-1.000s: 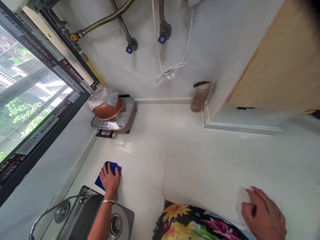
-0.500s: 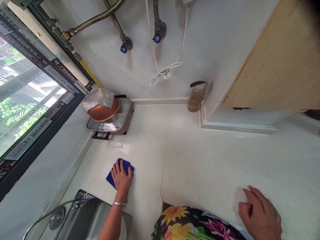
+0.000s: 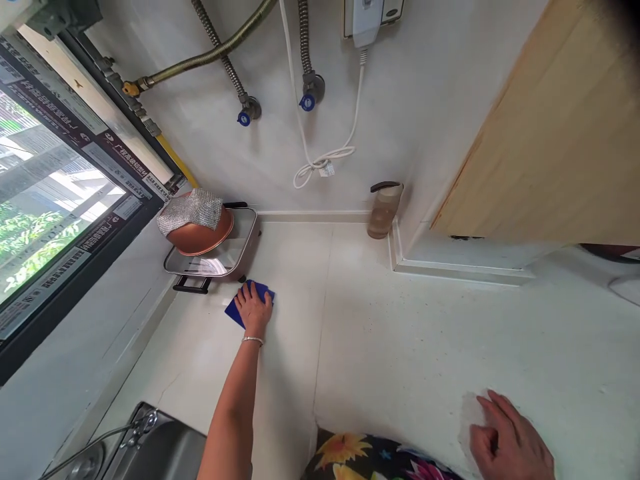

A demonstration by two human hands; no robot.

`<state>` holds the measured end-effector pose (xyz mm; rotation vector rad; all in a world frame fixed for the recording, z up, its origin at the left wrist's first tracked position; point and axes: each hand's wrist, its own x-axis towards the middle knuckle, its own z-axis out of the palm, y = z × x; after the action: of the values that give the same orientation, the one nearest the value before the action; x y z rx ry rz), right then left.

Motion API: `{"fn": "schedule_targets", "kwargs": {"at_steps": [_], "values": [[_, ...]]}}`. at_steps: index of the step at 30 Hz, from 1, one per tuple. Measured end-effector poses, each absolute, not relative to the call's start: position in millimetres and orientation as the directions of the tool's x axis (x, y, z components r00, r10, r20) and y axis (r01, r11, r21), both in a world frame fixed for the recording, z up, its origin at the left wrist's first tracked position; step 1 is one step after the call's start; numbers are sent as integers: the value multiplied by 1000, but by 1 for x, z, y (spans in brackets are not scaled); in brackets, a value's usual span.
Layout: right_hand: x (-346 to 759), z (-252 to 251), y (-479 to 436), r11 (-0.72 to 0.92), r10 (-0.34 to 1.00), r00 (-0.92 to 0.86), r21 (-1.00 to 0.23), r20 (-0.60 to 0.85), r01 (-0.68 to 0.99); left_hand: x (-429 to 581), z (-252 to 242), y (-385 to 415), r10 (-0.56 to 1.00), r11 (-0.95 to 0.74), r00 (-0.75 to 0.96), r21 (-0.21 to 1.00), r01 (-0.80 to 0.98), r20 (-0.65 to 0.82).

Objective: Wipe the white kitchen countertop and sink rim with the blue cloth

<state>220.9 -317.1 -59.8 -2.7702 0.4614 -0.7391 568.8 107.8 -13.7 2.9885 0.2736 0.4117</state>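
My left hand [image 3: 254,308] lies with its fingers stretched out over a folded blue cloth [image 3: 235,311], pressing it onto the white countertop [image 3: 295,333]. The cloth is just in front of a shallow electric pan [image 3: 235,257] with black handles. On that pan stands an orange-brown bowl [image 3: 200,239], partly covered by a silvery textured cloth [image 3: 195,208]. At the lower right, my right hand [image 3: 515,443] is over the counter with loosely bent fingers, thumb and forefinger apart, nothing seen in it. Whether it touches the surface I cannot tell.
A brownish jug [image 3: 385,210] with a dark handle stands by the wall corner. The steel sink [image 3: 170,447] is at the lower left. A knotted white cable [image 3: 320,163] and metal hoses [image 3: 215,53] hang along the wall. A wooden panel [image 3: 540,133] juts in at the right.
My left hand has slid the blue cloth forward, closer to the electric pan. The view has shifted somewhat, showing more of the wall outlet. My right hand keeps much the same pose.
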Motion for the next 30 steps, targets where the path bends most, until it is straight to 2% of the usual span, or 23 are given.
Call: {"fn": "schedule_targets", "kwargs": {"at_steps": [5, 12, 19, 30], "values": [[222, -60, -318, -928, -342, 815, -302, 467, -217, 585, -12, 71, 34, -991, 972, 133, 3, 233], [221, -63, -318, -924, -364, 812, -290, 457, -250, 564, -14, -10, -331, -914, 927, 183, -361, 176], [226, -71, -318, -941, -328, 804, -250, 497, -229, 498, -18, -71, -581, -750, 785, 234, -619, 213], [232, -72, -319, -927, -348, 805, -303, 481, -219, 388, -15, -108, -853, -433, 500, 329, -839, 150]]}}
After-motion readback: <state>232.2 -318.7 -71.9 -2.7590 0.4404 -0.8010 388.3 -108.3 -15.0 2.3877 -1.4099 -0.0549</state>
